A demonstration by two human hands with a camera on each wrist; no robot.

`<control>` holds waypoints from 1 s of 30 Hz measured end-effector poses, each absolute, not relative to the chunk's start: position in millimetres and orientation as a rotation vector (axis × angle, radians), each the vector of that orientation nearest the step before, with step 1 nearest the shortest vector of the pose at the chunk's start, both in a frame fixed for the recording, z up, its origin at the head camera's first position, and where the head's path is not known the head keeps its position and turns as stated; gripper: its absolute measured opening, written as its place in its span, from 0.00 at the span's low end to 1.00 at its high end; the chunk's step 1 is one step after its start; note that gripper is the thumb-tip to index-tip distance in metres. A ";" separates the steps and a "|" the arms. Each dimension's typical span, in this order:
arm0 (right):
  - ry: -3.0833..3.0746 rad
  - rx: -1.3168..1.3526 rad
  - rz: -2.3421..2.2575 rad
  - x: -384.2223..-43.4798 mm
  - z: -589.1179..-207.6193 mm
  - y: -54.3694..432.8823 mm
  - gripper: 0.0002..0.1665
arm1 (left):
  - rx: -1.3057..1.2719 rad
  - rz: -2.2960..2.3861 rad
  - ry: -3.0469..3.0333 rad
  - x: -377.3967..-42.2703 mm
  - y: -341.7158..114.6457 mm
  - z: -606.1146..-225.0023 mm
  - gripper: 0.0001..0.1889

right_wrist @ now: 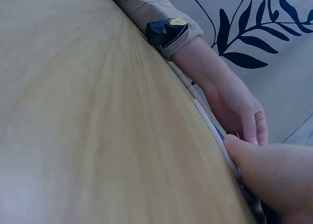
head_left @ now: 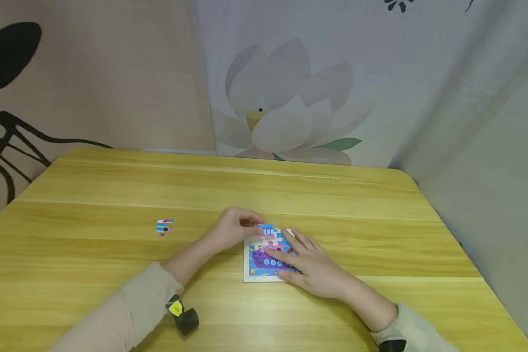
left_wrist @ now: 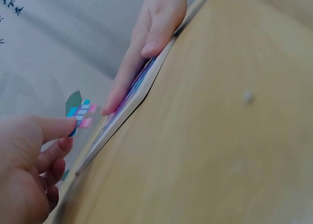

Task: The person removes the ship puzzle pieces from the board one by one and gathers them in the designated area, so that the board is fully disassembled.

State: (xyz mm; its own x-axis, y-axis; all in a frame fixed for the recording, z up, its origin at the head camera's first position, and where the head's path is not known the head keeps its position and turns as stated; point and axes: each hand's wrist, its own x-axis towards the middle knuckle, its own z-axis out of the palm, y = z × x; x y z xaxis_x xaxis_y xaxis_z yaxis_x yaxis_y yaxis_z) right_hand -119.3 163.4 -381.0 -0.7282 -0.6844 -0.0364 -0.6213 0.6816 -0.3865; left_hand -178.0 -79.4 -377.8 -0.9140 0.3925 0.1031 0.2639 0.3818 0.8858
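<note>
My left hand pinches a blue, white and pink jigsaw puzzle piece between thumb and index finger. In the left wrist view the piece is raised above the far edge of the puzzle board. That board has a white border and carries a picture of a purple ship with round windows, with pale gaps in its upper part. My right hand rests on the right side of the puzzle, fingers spread and straight, covering part of the picture. In the right wrist view the held piece is mostly hidden behind the hands.
A small group of loose puzzle pieces lies to the left of the board on the wooden table. Behind the table hangs a curtain printed with a large flower. Both sleeves have dark devices at the wrists.
</note>
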 end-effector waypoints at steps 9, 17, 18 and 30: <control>2.711 -1.059 -0.504 -120.1 -381.0 162.6 0.31 | 0.545 1.616 2.546 -176.5 -100.0 -369.5 0.04; 2.712 -1.052 -0.511 -119.9 -380.8 162.9 0.31 | 0.513 1.572 2.587 -172.6 -125.8 -361.4 0.04; 2.713 -1.052 -0.512 -119.8 -380.6 162.9 0.31 | 0.507 1.565 2.589 -172.0 -129.1 -360.1 0.04; 2.715 -1.077 -0.506 -119.5 -379.9 162.8 0.31 | 0.516 1.491 2.648 -166.7 -165.3 -354.5 0.05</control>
